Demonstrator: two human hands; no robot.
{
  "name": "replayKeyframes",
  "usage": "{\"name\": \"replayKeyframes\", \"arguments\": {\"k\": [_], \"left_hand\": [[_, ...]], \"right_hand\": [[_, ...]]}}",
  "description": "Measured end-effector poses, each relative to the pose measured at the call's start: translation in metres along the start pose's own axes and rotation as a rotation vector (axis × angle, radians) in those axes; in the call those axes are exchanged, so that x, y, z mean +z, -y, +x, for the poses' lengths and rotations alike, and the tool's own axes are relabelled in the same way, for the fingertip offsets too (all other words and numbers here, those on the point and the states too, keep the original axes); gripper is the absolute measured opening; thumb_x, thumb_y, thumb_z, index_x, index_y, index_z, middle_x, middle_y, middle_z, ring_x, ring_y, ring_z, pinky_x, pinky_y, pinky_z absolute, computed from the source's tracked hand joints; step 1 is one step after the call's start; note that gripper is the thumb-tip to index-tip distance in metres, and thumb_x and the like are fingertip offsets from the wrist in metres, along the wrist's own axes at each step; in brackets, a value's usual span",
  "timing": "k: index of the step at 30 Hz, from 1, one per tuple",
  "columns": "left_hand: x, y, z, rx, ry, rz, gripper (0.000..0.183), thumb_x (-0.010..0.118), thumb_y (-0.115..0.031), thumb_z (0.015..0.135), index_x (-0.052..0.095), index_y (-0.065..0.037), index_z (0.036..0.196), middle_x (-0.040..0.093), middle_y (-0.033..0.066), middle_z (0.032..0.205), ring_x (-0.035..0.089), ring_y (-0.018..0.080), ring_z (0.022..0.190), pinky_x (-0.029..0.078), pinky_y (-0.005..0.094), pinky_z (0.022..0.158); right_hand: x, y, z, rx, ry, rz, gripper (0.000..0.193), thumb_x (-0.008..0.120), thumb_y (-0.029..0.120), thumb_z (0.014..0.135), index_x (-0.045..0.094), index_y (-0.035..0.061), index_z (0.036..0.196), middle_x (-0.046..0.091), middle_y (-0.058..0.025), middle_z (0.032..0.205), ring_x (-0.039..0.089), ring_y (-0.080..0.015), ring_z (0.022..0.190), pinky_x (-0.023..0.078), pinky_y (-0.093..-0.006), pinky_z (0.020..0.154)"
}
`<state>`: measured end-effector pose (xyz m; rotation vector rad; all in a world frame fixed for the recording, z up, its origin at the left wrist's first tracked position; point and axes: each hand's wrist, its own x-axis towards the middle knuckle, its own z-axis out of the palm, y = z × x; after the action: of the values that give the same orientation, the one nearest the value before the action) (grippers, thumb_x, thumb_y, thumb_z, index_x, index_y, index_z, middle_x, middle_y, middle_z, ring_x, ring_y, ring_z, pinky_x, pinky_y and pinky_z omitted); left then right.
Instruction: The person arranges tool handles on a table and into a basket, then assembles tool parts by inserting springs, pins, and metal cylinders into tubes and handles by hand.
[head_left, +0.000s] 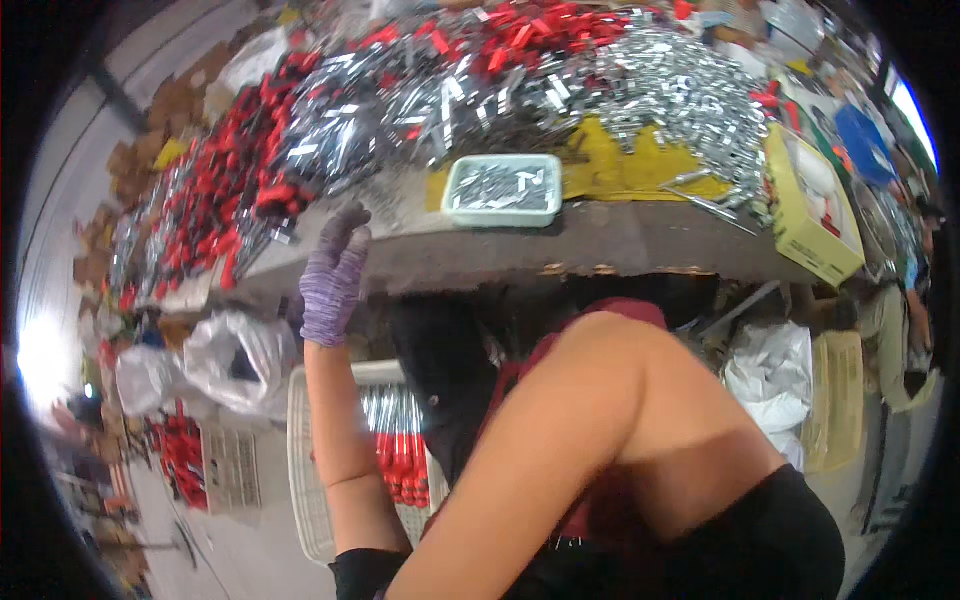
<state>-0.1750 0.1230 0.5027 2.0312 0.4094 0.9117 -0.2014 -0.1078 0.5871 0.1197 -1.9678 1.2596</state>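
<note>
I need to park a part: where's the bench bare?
The front strip of the bench is bare, from before the pale green tray rightward toward the yellow box. Another patch lies between the tray and the gloved left hand. Crowded: red and silver parts heap the back and left side; slim metal pieces lie by the yellow sheet.

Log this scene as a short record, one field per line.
Left: purple-gloved left hand near grey-brown bench's front edge; nothing visibly held
Right: right hand out of view; bare right forearm reaches picture's lower edge
Bench centre: pale green rectangular plastic tub, small silver metal parts inside
Bench left: heaped red and silver pieces
Below: white plastic basket, stacked red-and-silver pieces inside
</note>
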Motion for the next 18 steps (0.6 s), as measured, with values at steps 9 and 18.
{"name": "replayKeyframes", "arguments": {"k": [9,18], "left_hand": [[0.067,-0.055,0.073,0.013,0.511,0.254,0.038,0.055,-0.028,0.088,0.054,-0.006,0.118,0.059,0.0087,0.110,0.053,0.0208,0.106,0.039,0.0321,0.092],[0.208,-0.030,0.111,0.152,0.890,0.251,0.034,0.058,-0.025,0.086,0.056,-0.009,0.115,0.062,0.0106,0.103,0.059,0.0246,0.096,0.045,0.0334,0.083]], "right_hand": [[-0.026,0.122,-0.249,0.808,-0.994,-0.642,0.028,0.051,0.026,0.088,0.060,0.0052,0.106,0.065,-0.0099,0.097,0.063,-0.0230,0.089,0.048,-0.0332,0.078],[-0.102,0.145,-0.429,1.738,-0.936,-2.064,0.022,0.053,0.016,0.077,0.059,0.0084,0.098,0.060,-0.0095,0.085,0.057,-0.0255,0.083,0.047,-0.0378,0.072]]}}
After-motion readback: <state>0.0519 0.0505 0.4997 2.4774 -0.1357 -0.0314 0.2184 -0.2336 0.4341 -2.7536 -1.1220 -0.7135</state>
